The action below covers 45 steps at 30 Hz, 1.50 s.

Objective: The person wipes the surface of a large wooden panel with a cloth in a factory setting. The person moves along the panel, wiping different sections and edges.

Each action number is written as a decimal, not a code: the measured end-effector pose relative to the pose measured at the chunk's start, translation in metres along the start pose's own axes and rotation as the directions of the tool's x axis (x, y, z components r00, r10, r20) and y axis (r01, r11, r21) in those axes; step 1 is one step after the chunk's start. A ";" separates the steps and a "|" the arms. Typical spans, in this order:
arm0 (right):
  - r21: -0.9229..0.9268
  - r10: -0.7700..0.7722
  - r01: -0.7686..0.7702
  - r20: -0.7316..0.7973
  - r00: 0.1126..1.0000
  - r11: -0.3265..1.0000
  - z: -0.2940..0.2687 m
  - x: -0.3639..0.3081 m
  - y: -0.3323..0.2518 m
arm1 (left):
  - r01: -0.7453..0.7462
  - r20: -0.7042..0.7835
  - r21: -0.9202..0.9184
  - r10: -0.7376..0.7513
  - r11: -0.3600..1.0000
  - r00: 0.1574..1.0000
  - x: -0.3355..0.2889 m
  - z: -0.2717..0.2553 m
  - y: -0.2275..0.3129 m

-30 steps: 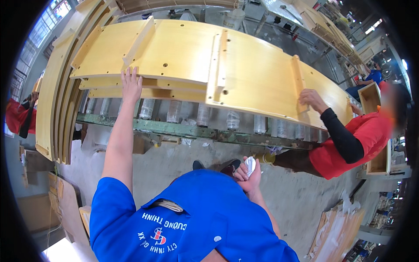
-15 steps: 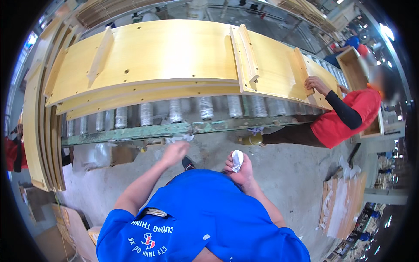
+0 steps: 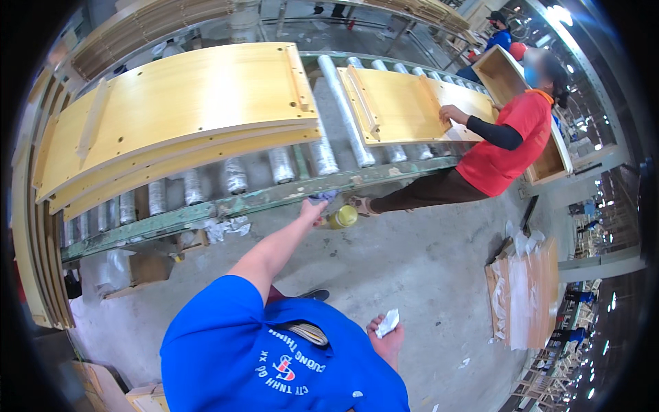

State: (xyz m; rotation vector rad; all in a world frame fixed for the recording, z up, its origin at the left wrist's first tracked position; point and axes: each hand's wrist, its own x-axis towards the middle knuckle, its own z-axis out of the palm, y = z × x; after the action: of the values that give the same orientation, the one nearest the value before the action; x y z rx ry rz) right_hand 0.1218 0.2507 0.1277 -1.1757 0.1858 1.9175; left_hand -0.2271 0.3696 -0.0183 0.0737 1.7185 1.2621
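At the near edge of the roller conveyor (image 3: 254, 200), the left hand (image 3: 314, 210) reaches a purple-grey cloth (image 3: 325, 196) beside the green rail. Its fingertips are lost against the cloth, so whether they grip it or only touch it cannot be told; how the cloth is held up is also unclear. Just beside it, a yellow container (image 3: 344, 217) stands on the floor, its contents hard to make out. The right hand (image 3: 390, 341), low in front of the blue shirt (image 3: 274, 336), is closed around a crumpled white wad (image 3: 388, 323); the palm covers part of it, and paper or cloth cannot be told apart. One shoe (image 3: 316, 295) shows only in part past the body. The upright panels (image 3: 34, 206) at far left run into the dark rim, and a co-worker (image 3: 504, 144) in red hides part of an open wooden box (image 3: 501, 72).

A second ago the left hand lay on the edge of the stacked yellow panels (image 3: 199, 89); half a second ago it was blurred above the floor. The right hand keeps its white wad throughout. Bare rollers (image 3: 347, 117) now show between the stack and the single panel (image 3: 398, 110), which met in view before. The co-worker's near hand (image 3: 454, 115) remains at that single panel.
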 end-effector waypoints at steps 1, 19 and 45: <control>0.015 -0.035 0.036 -0.031 0.999 0.999 -0.013 -0.004 -0.008 | 0.013 -0.011 -0.008 -0.013 1.000 1.000 0.010 0.013 0.004; -0.305 0.234 -0.137 0.311 0.921 0.942 0.068 0.202 0.076 | 0.056 0.155 0.298 -0.106 0.953 0.982 -0.086 -0.212 -0.103; -0.736 0.335 0.677 0.634 0.697 -0.015 0.047 0.235 -0.034 | -0.206 0.683 0.606 -0.371 0.768 0.629 -0.013 0.010 -0.058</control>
State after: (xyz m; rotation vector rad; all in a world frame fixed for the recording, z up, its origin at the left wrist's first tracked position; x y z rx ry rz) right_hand 0.0713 0.4343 -0.0217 -0.9475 -2.1528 1.8815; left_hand -0.1865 0.3431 -0.0540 0.8285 1.2367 0.3524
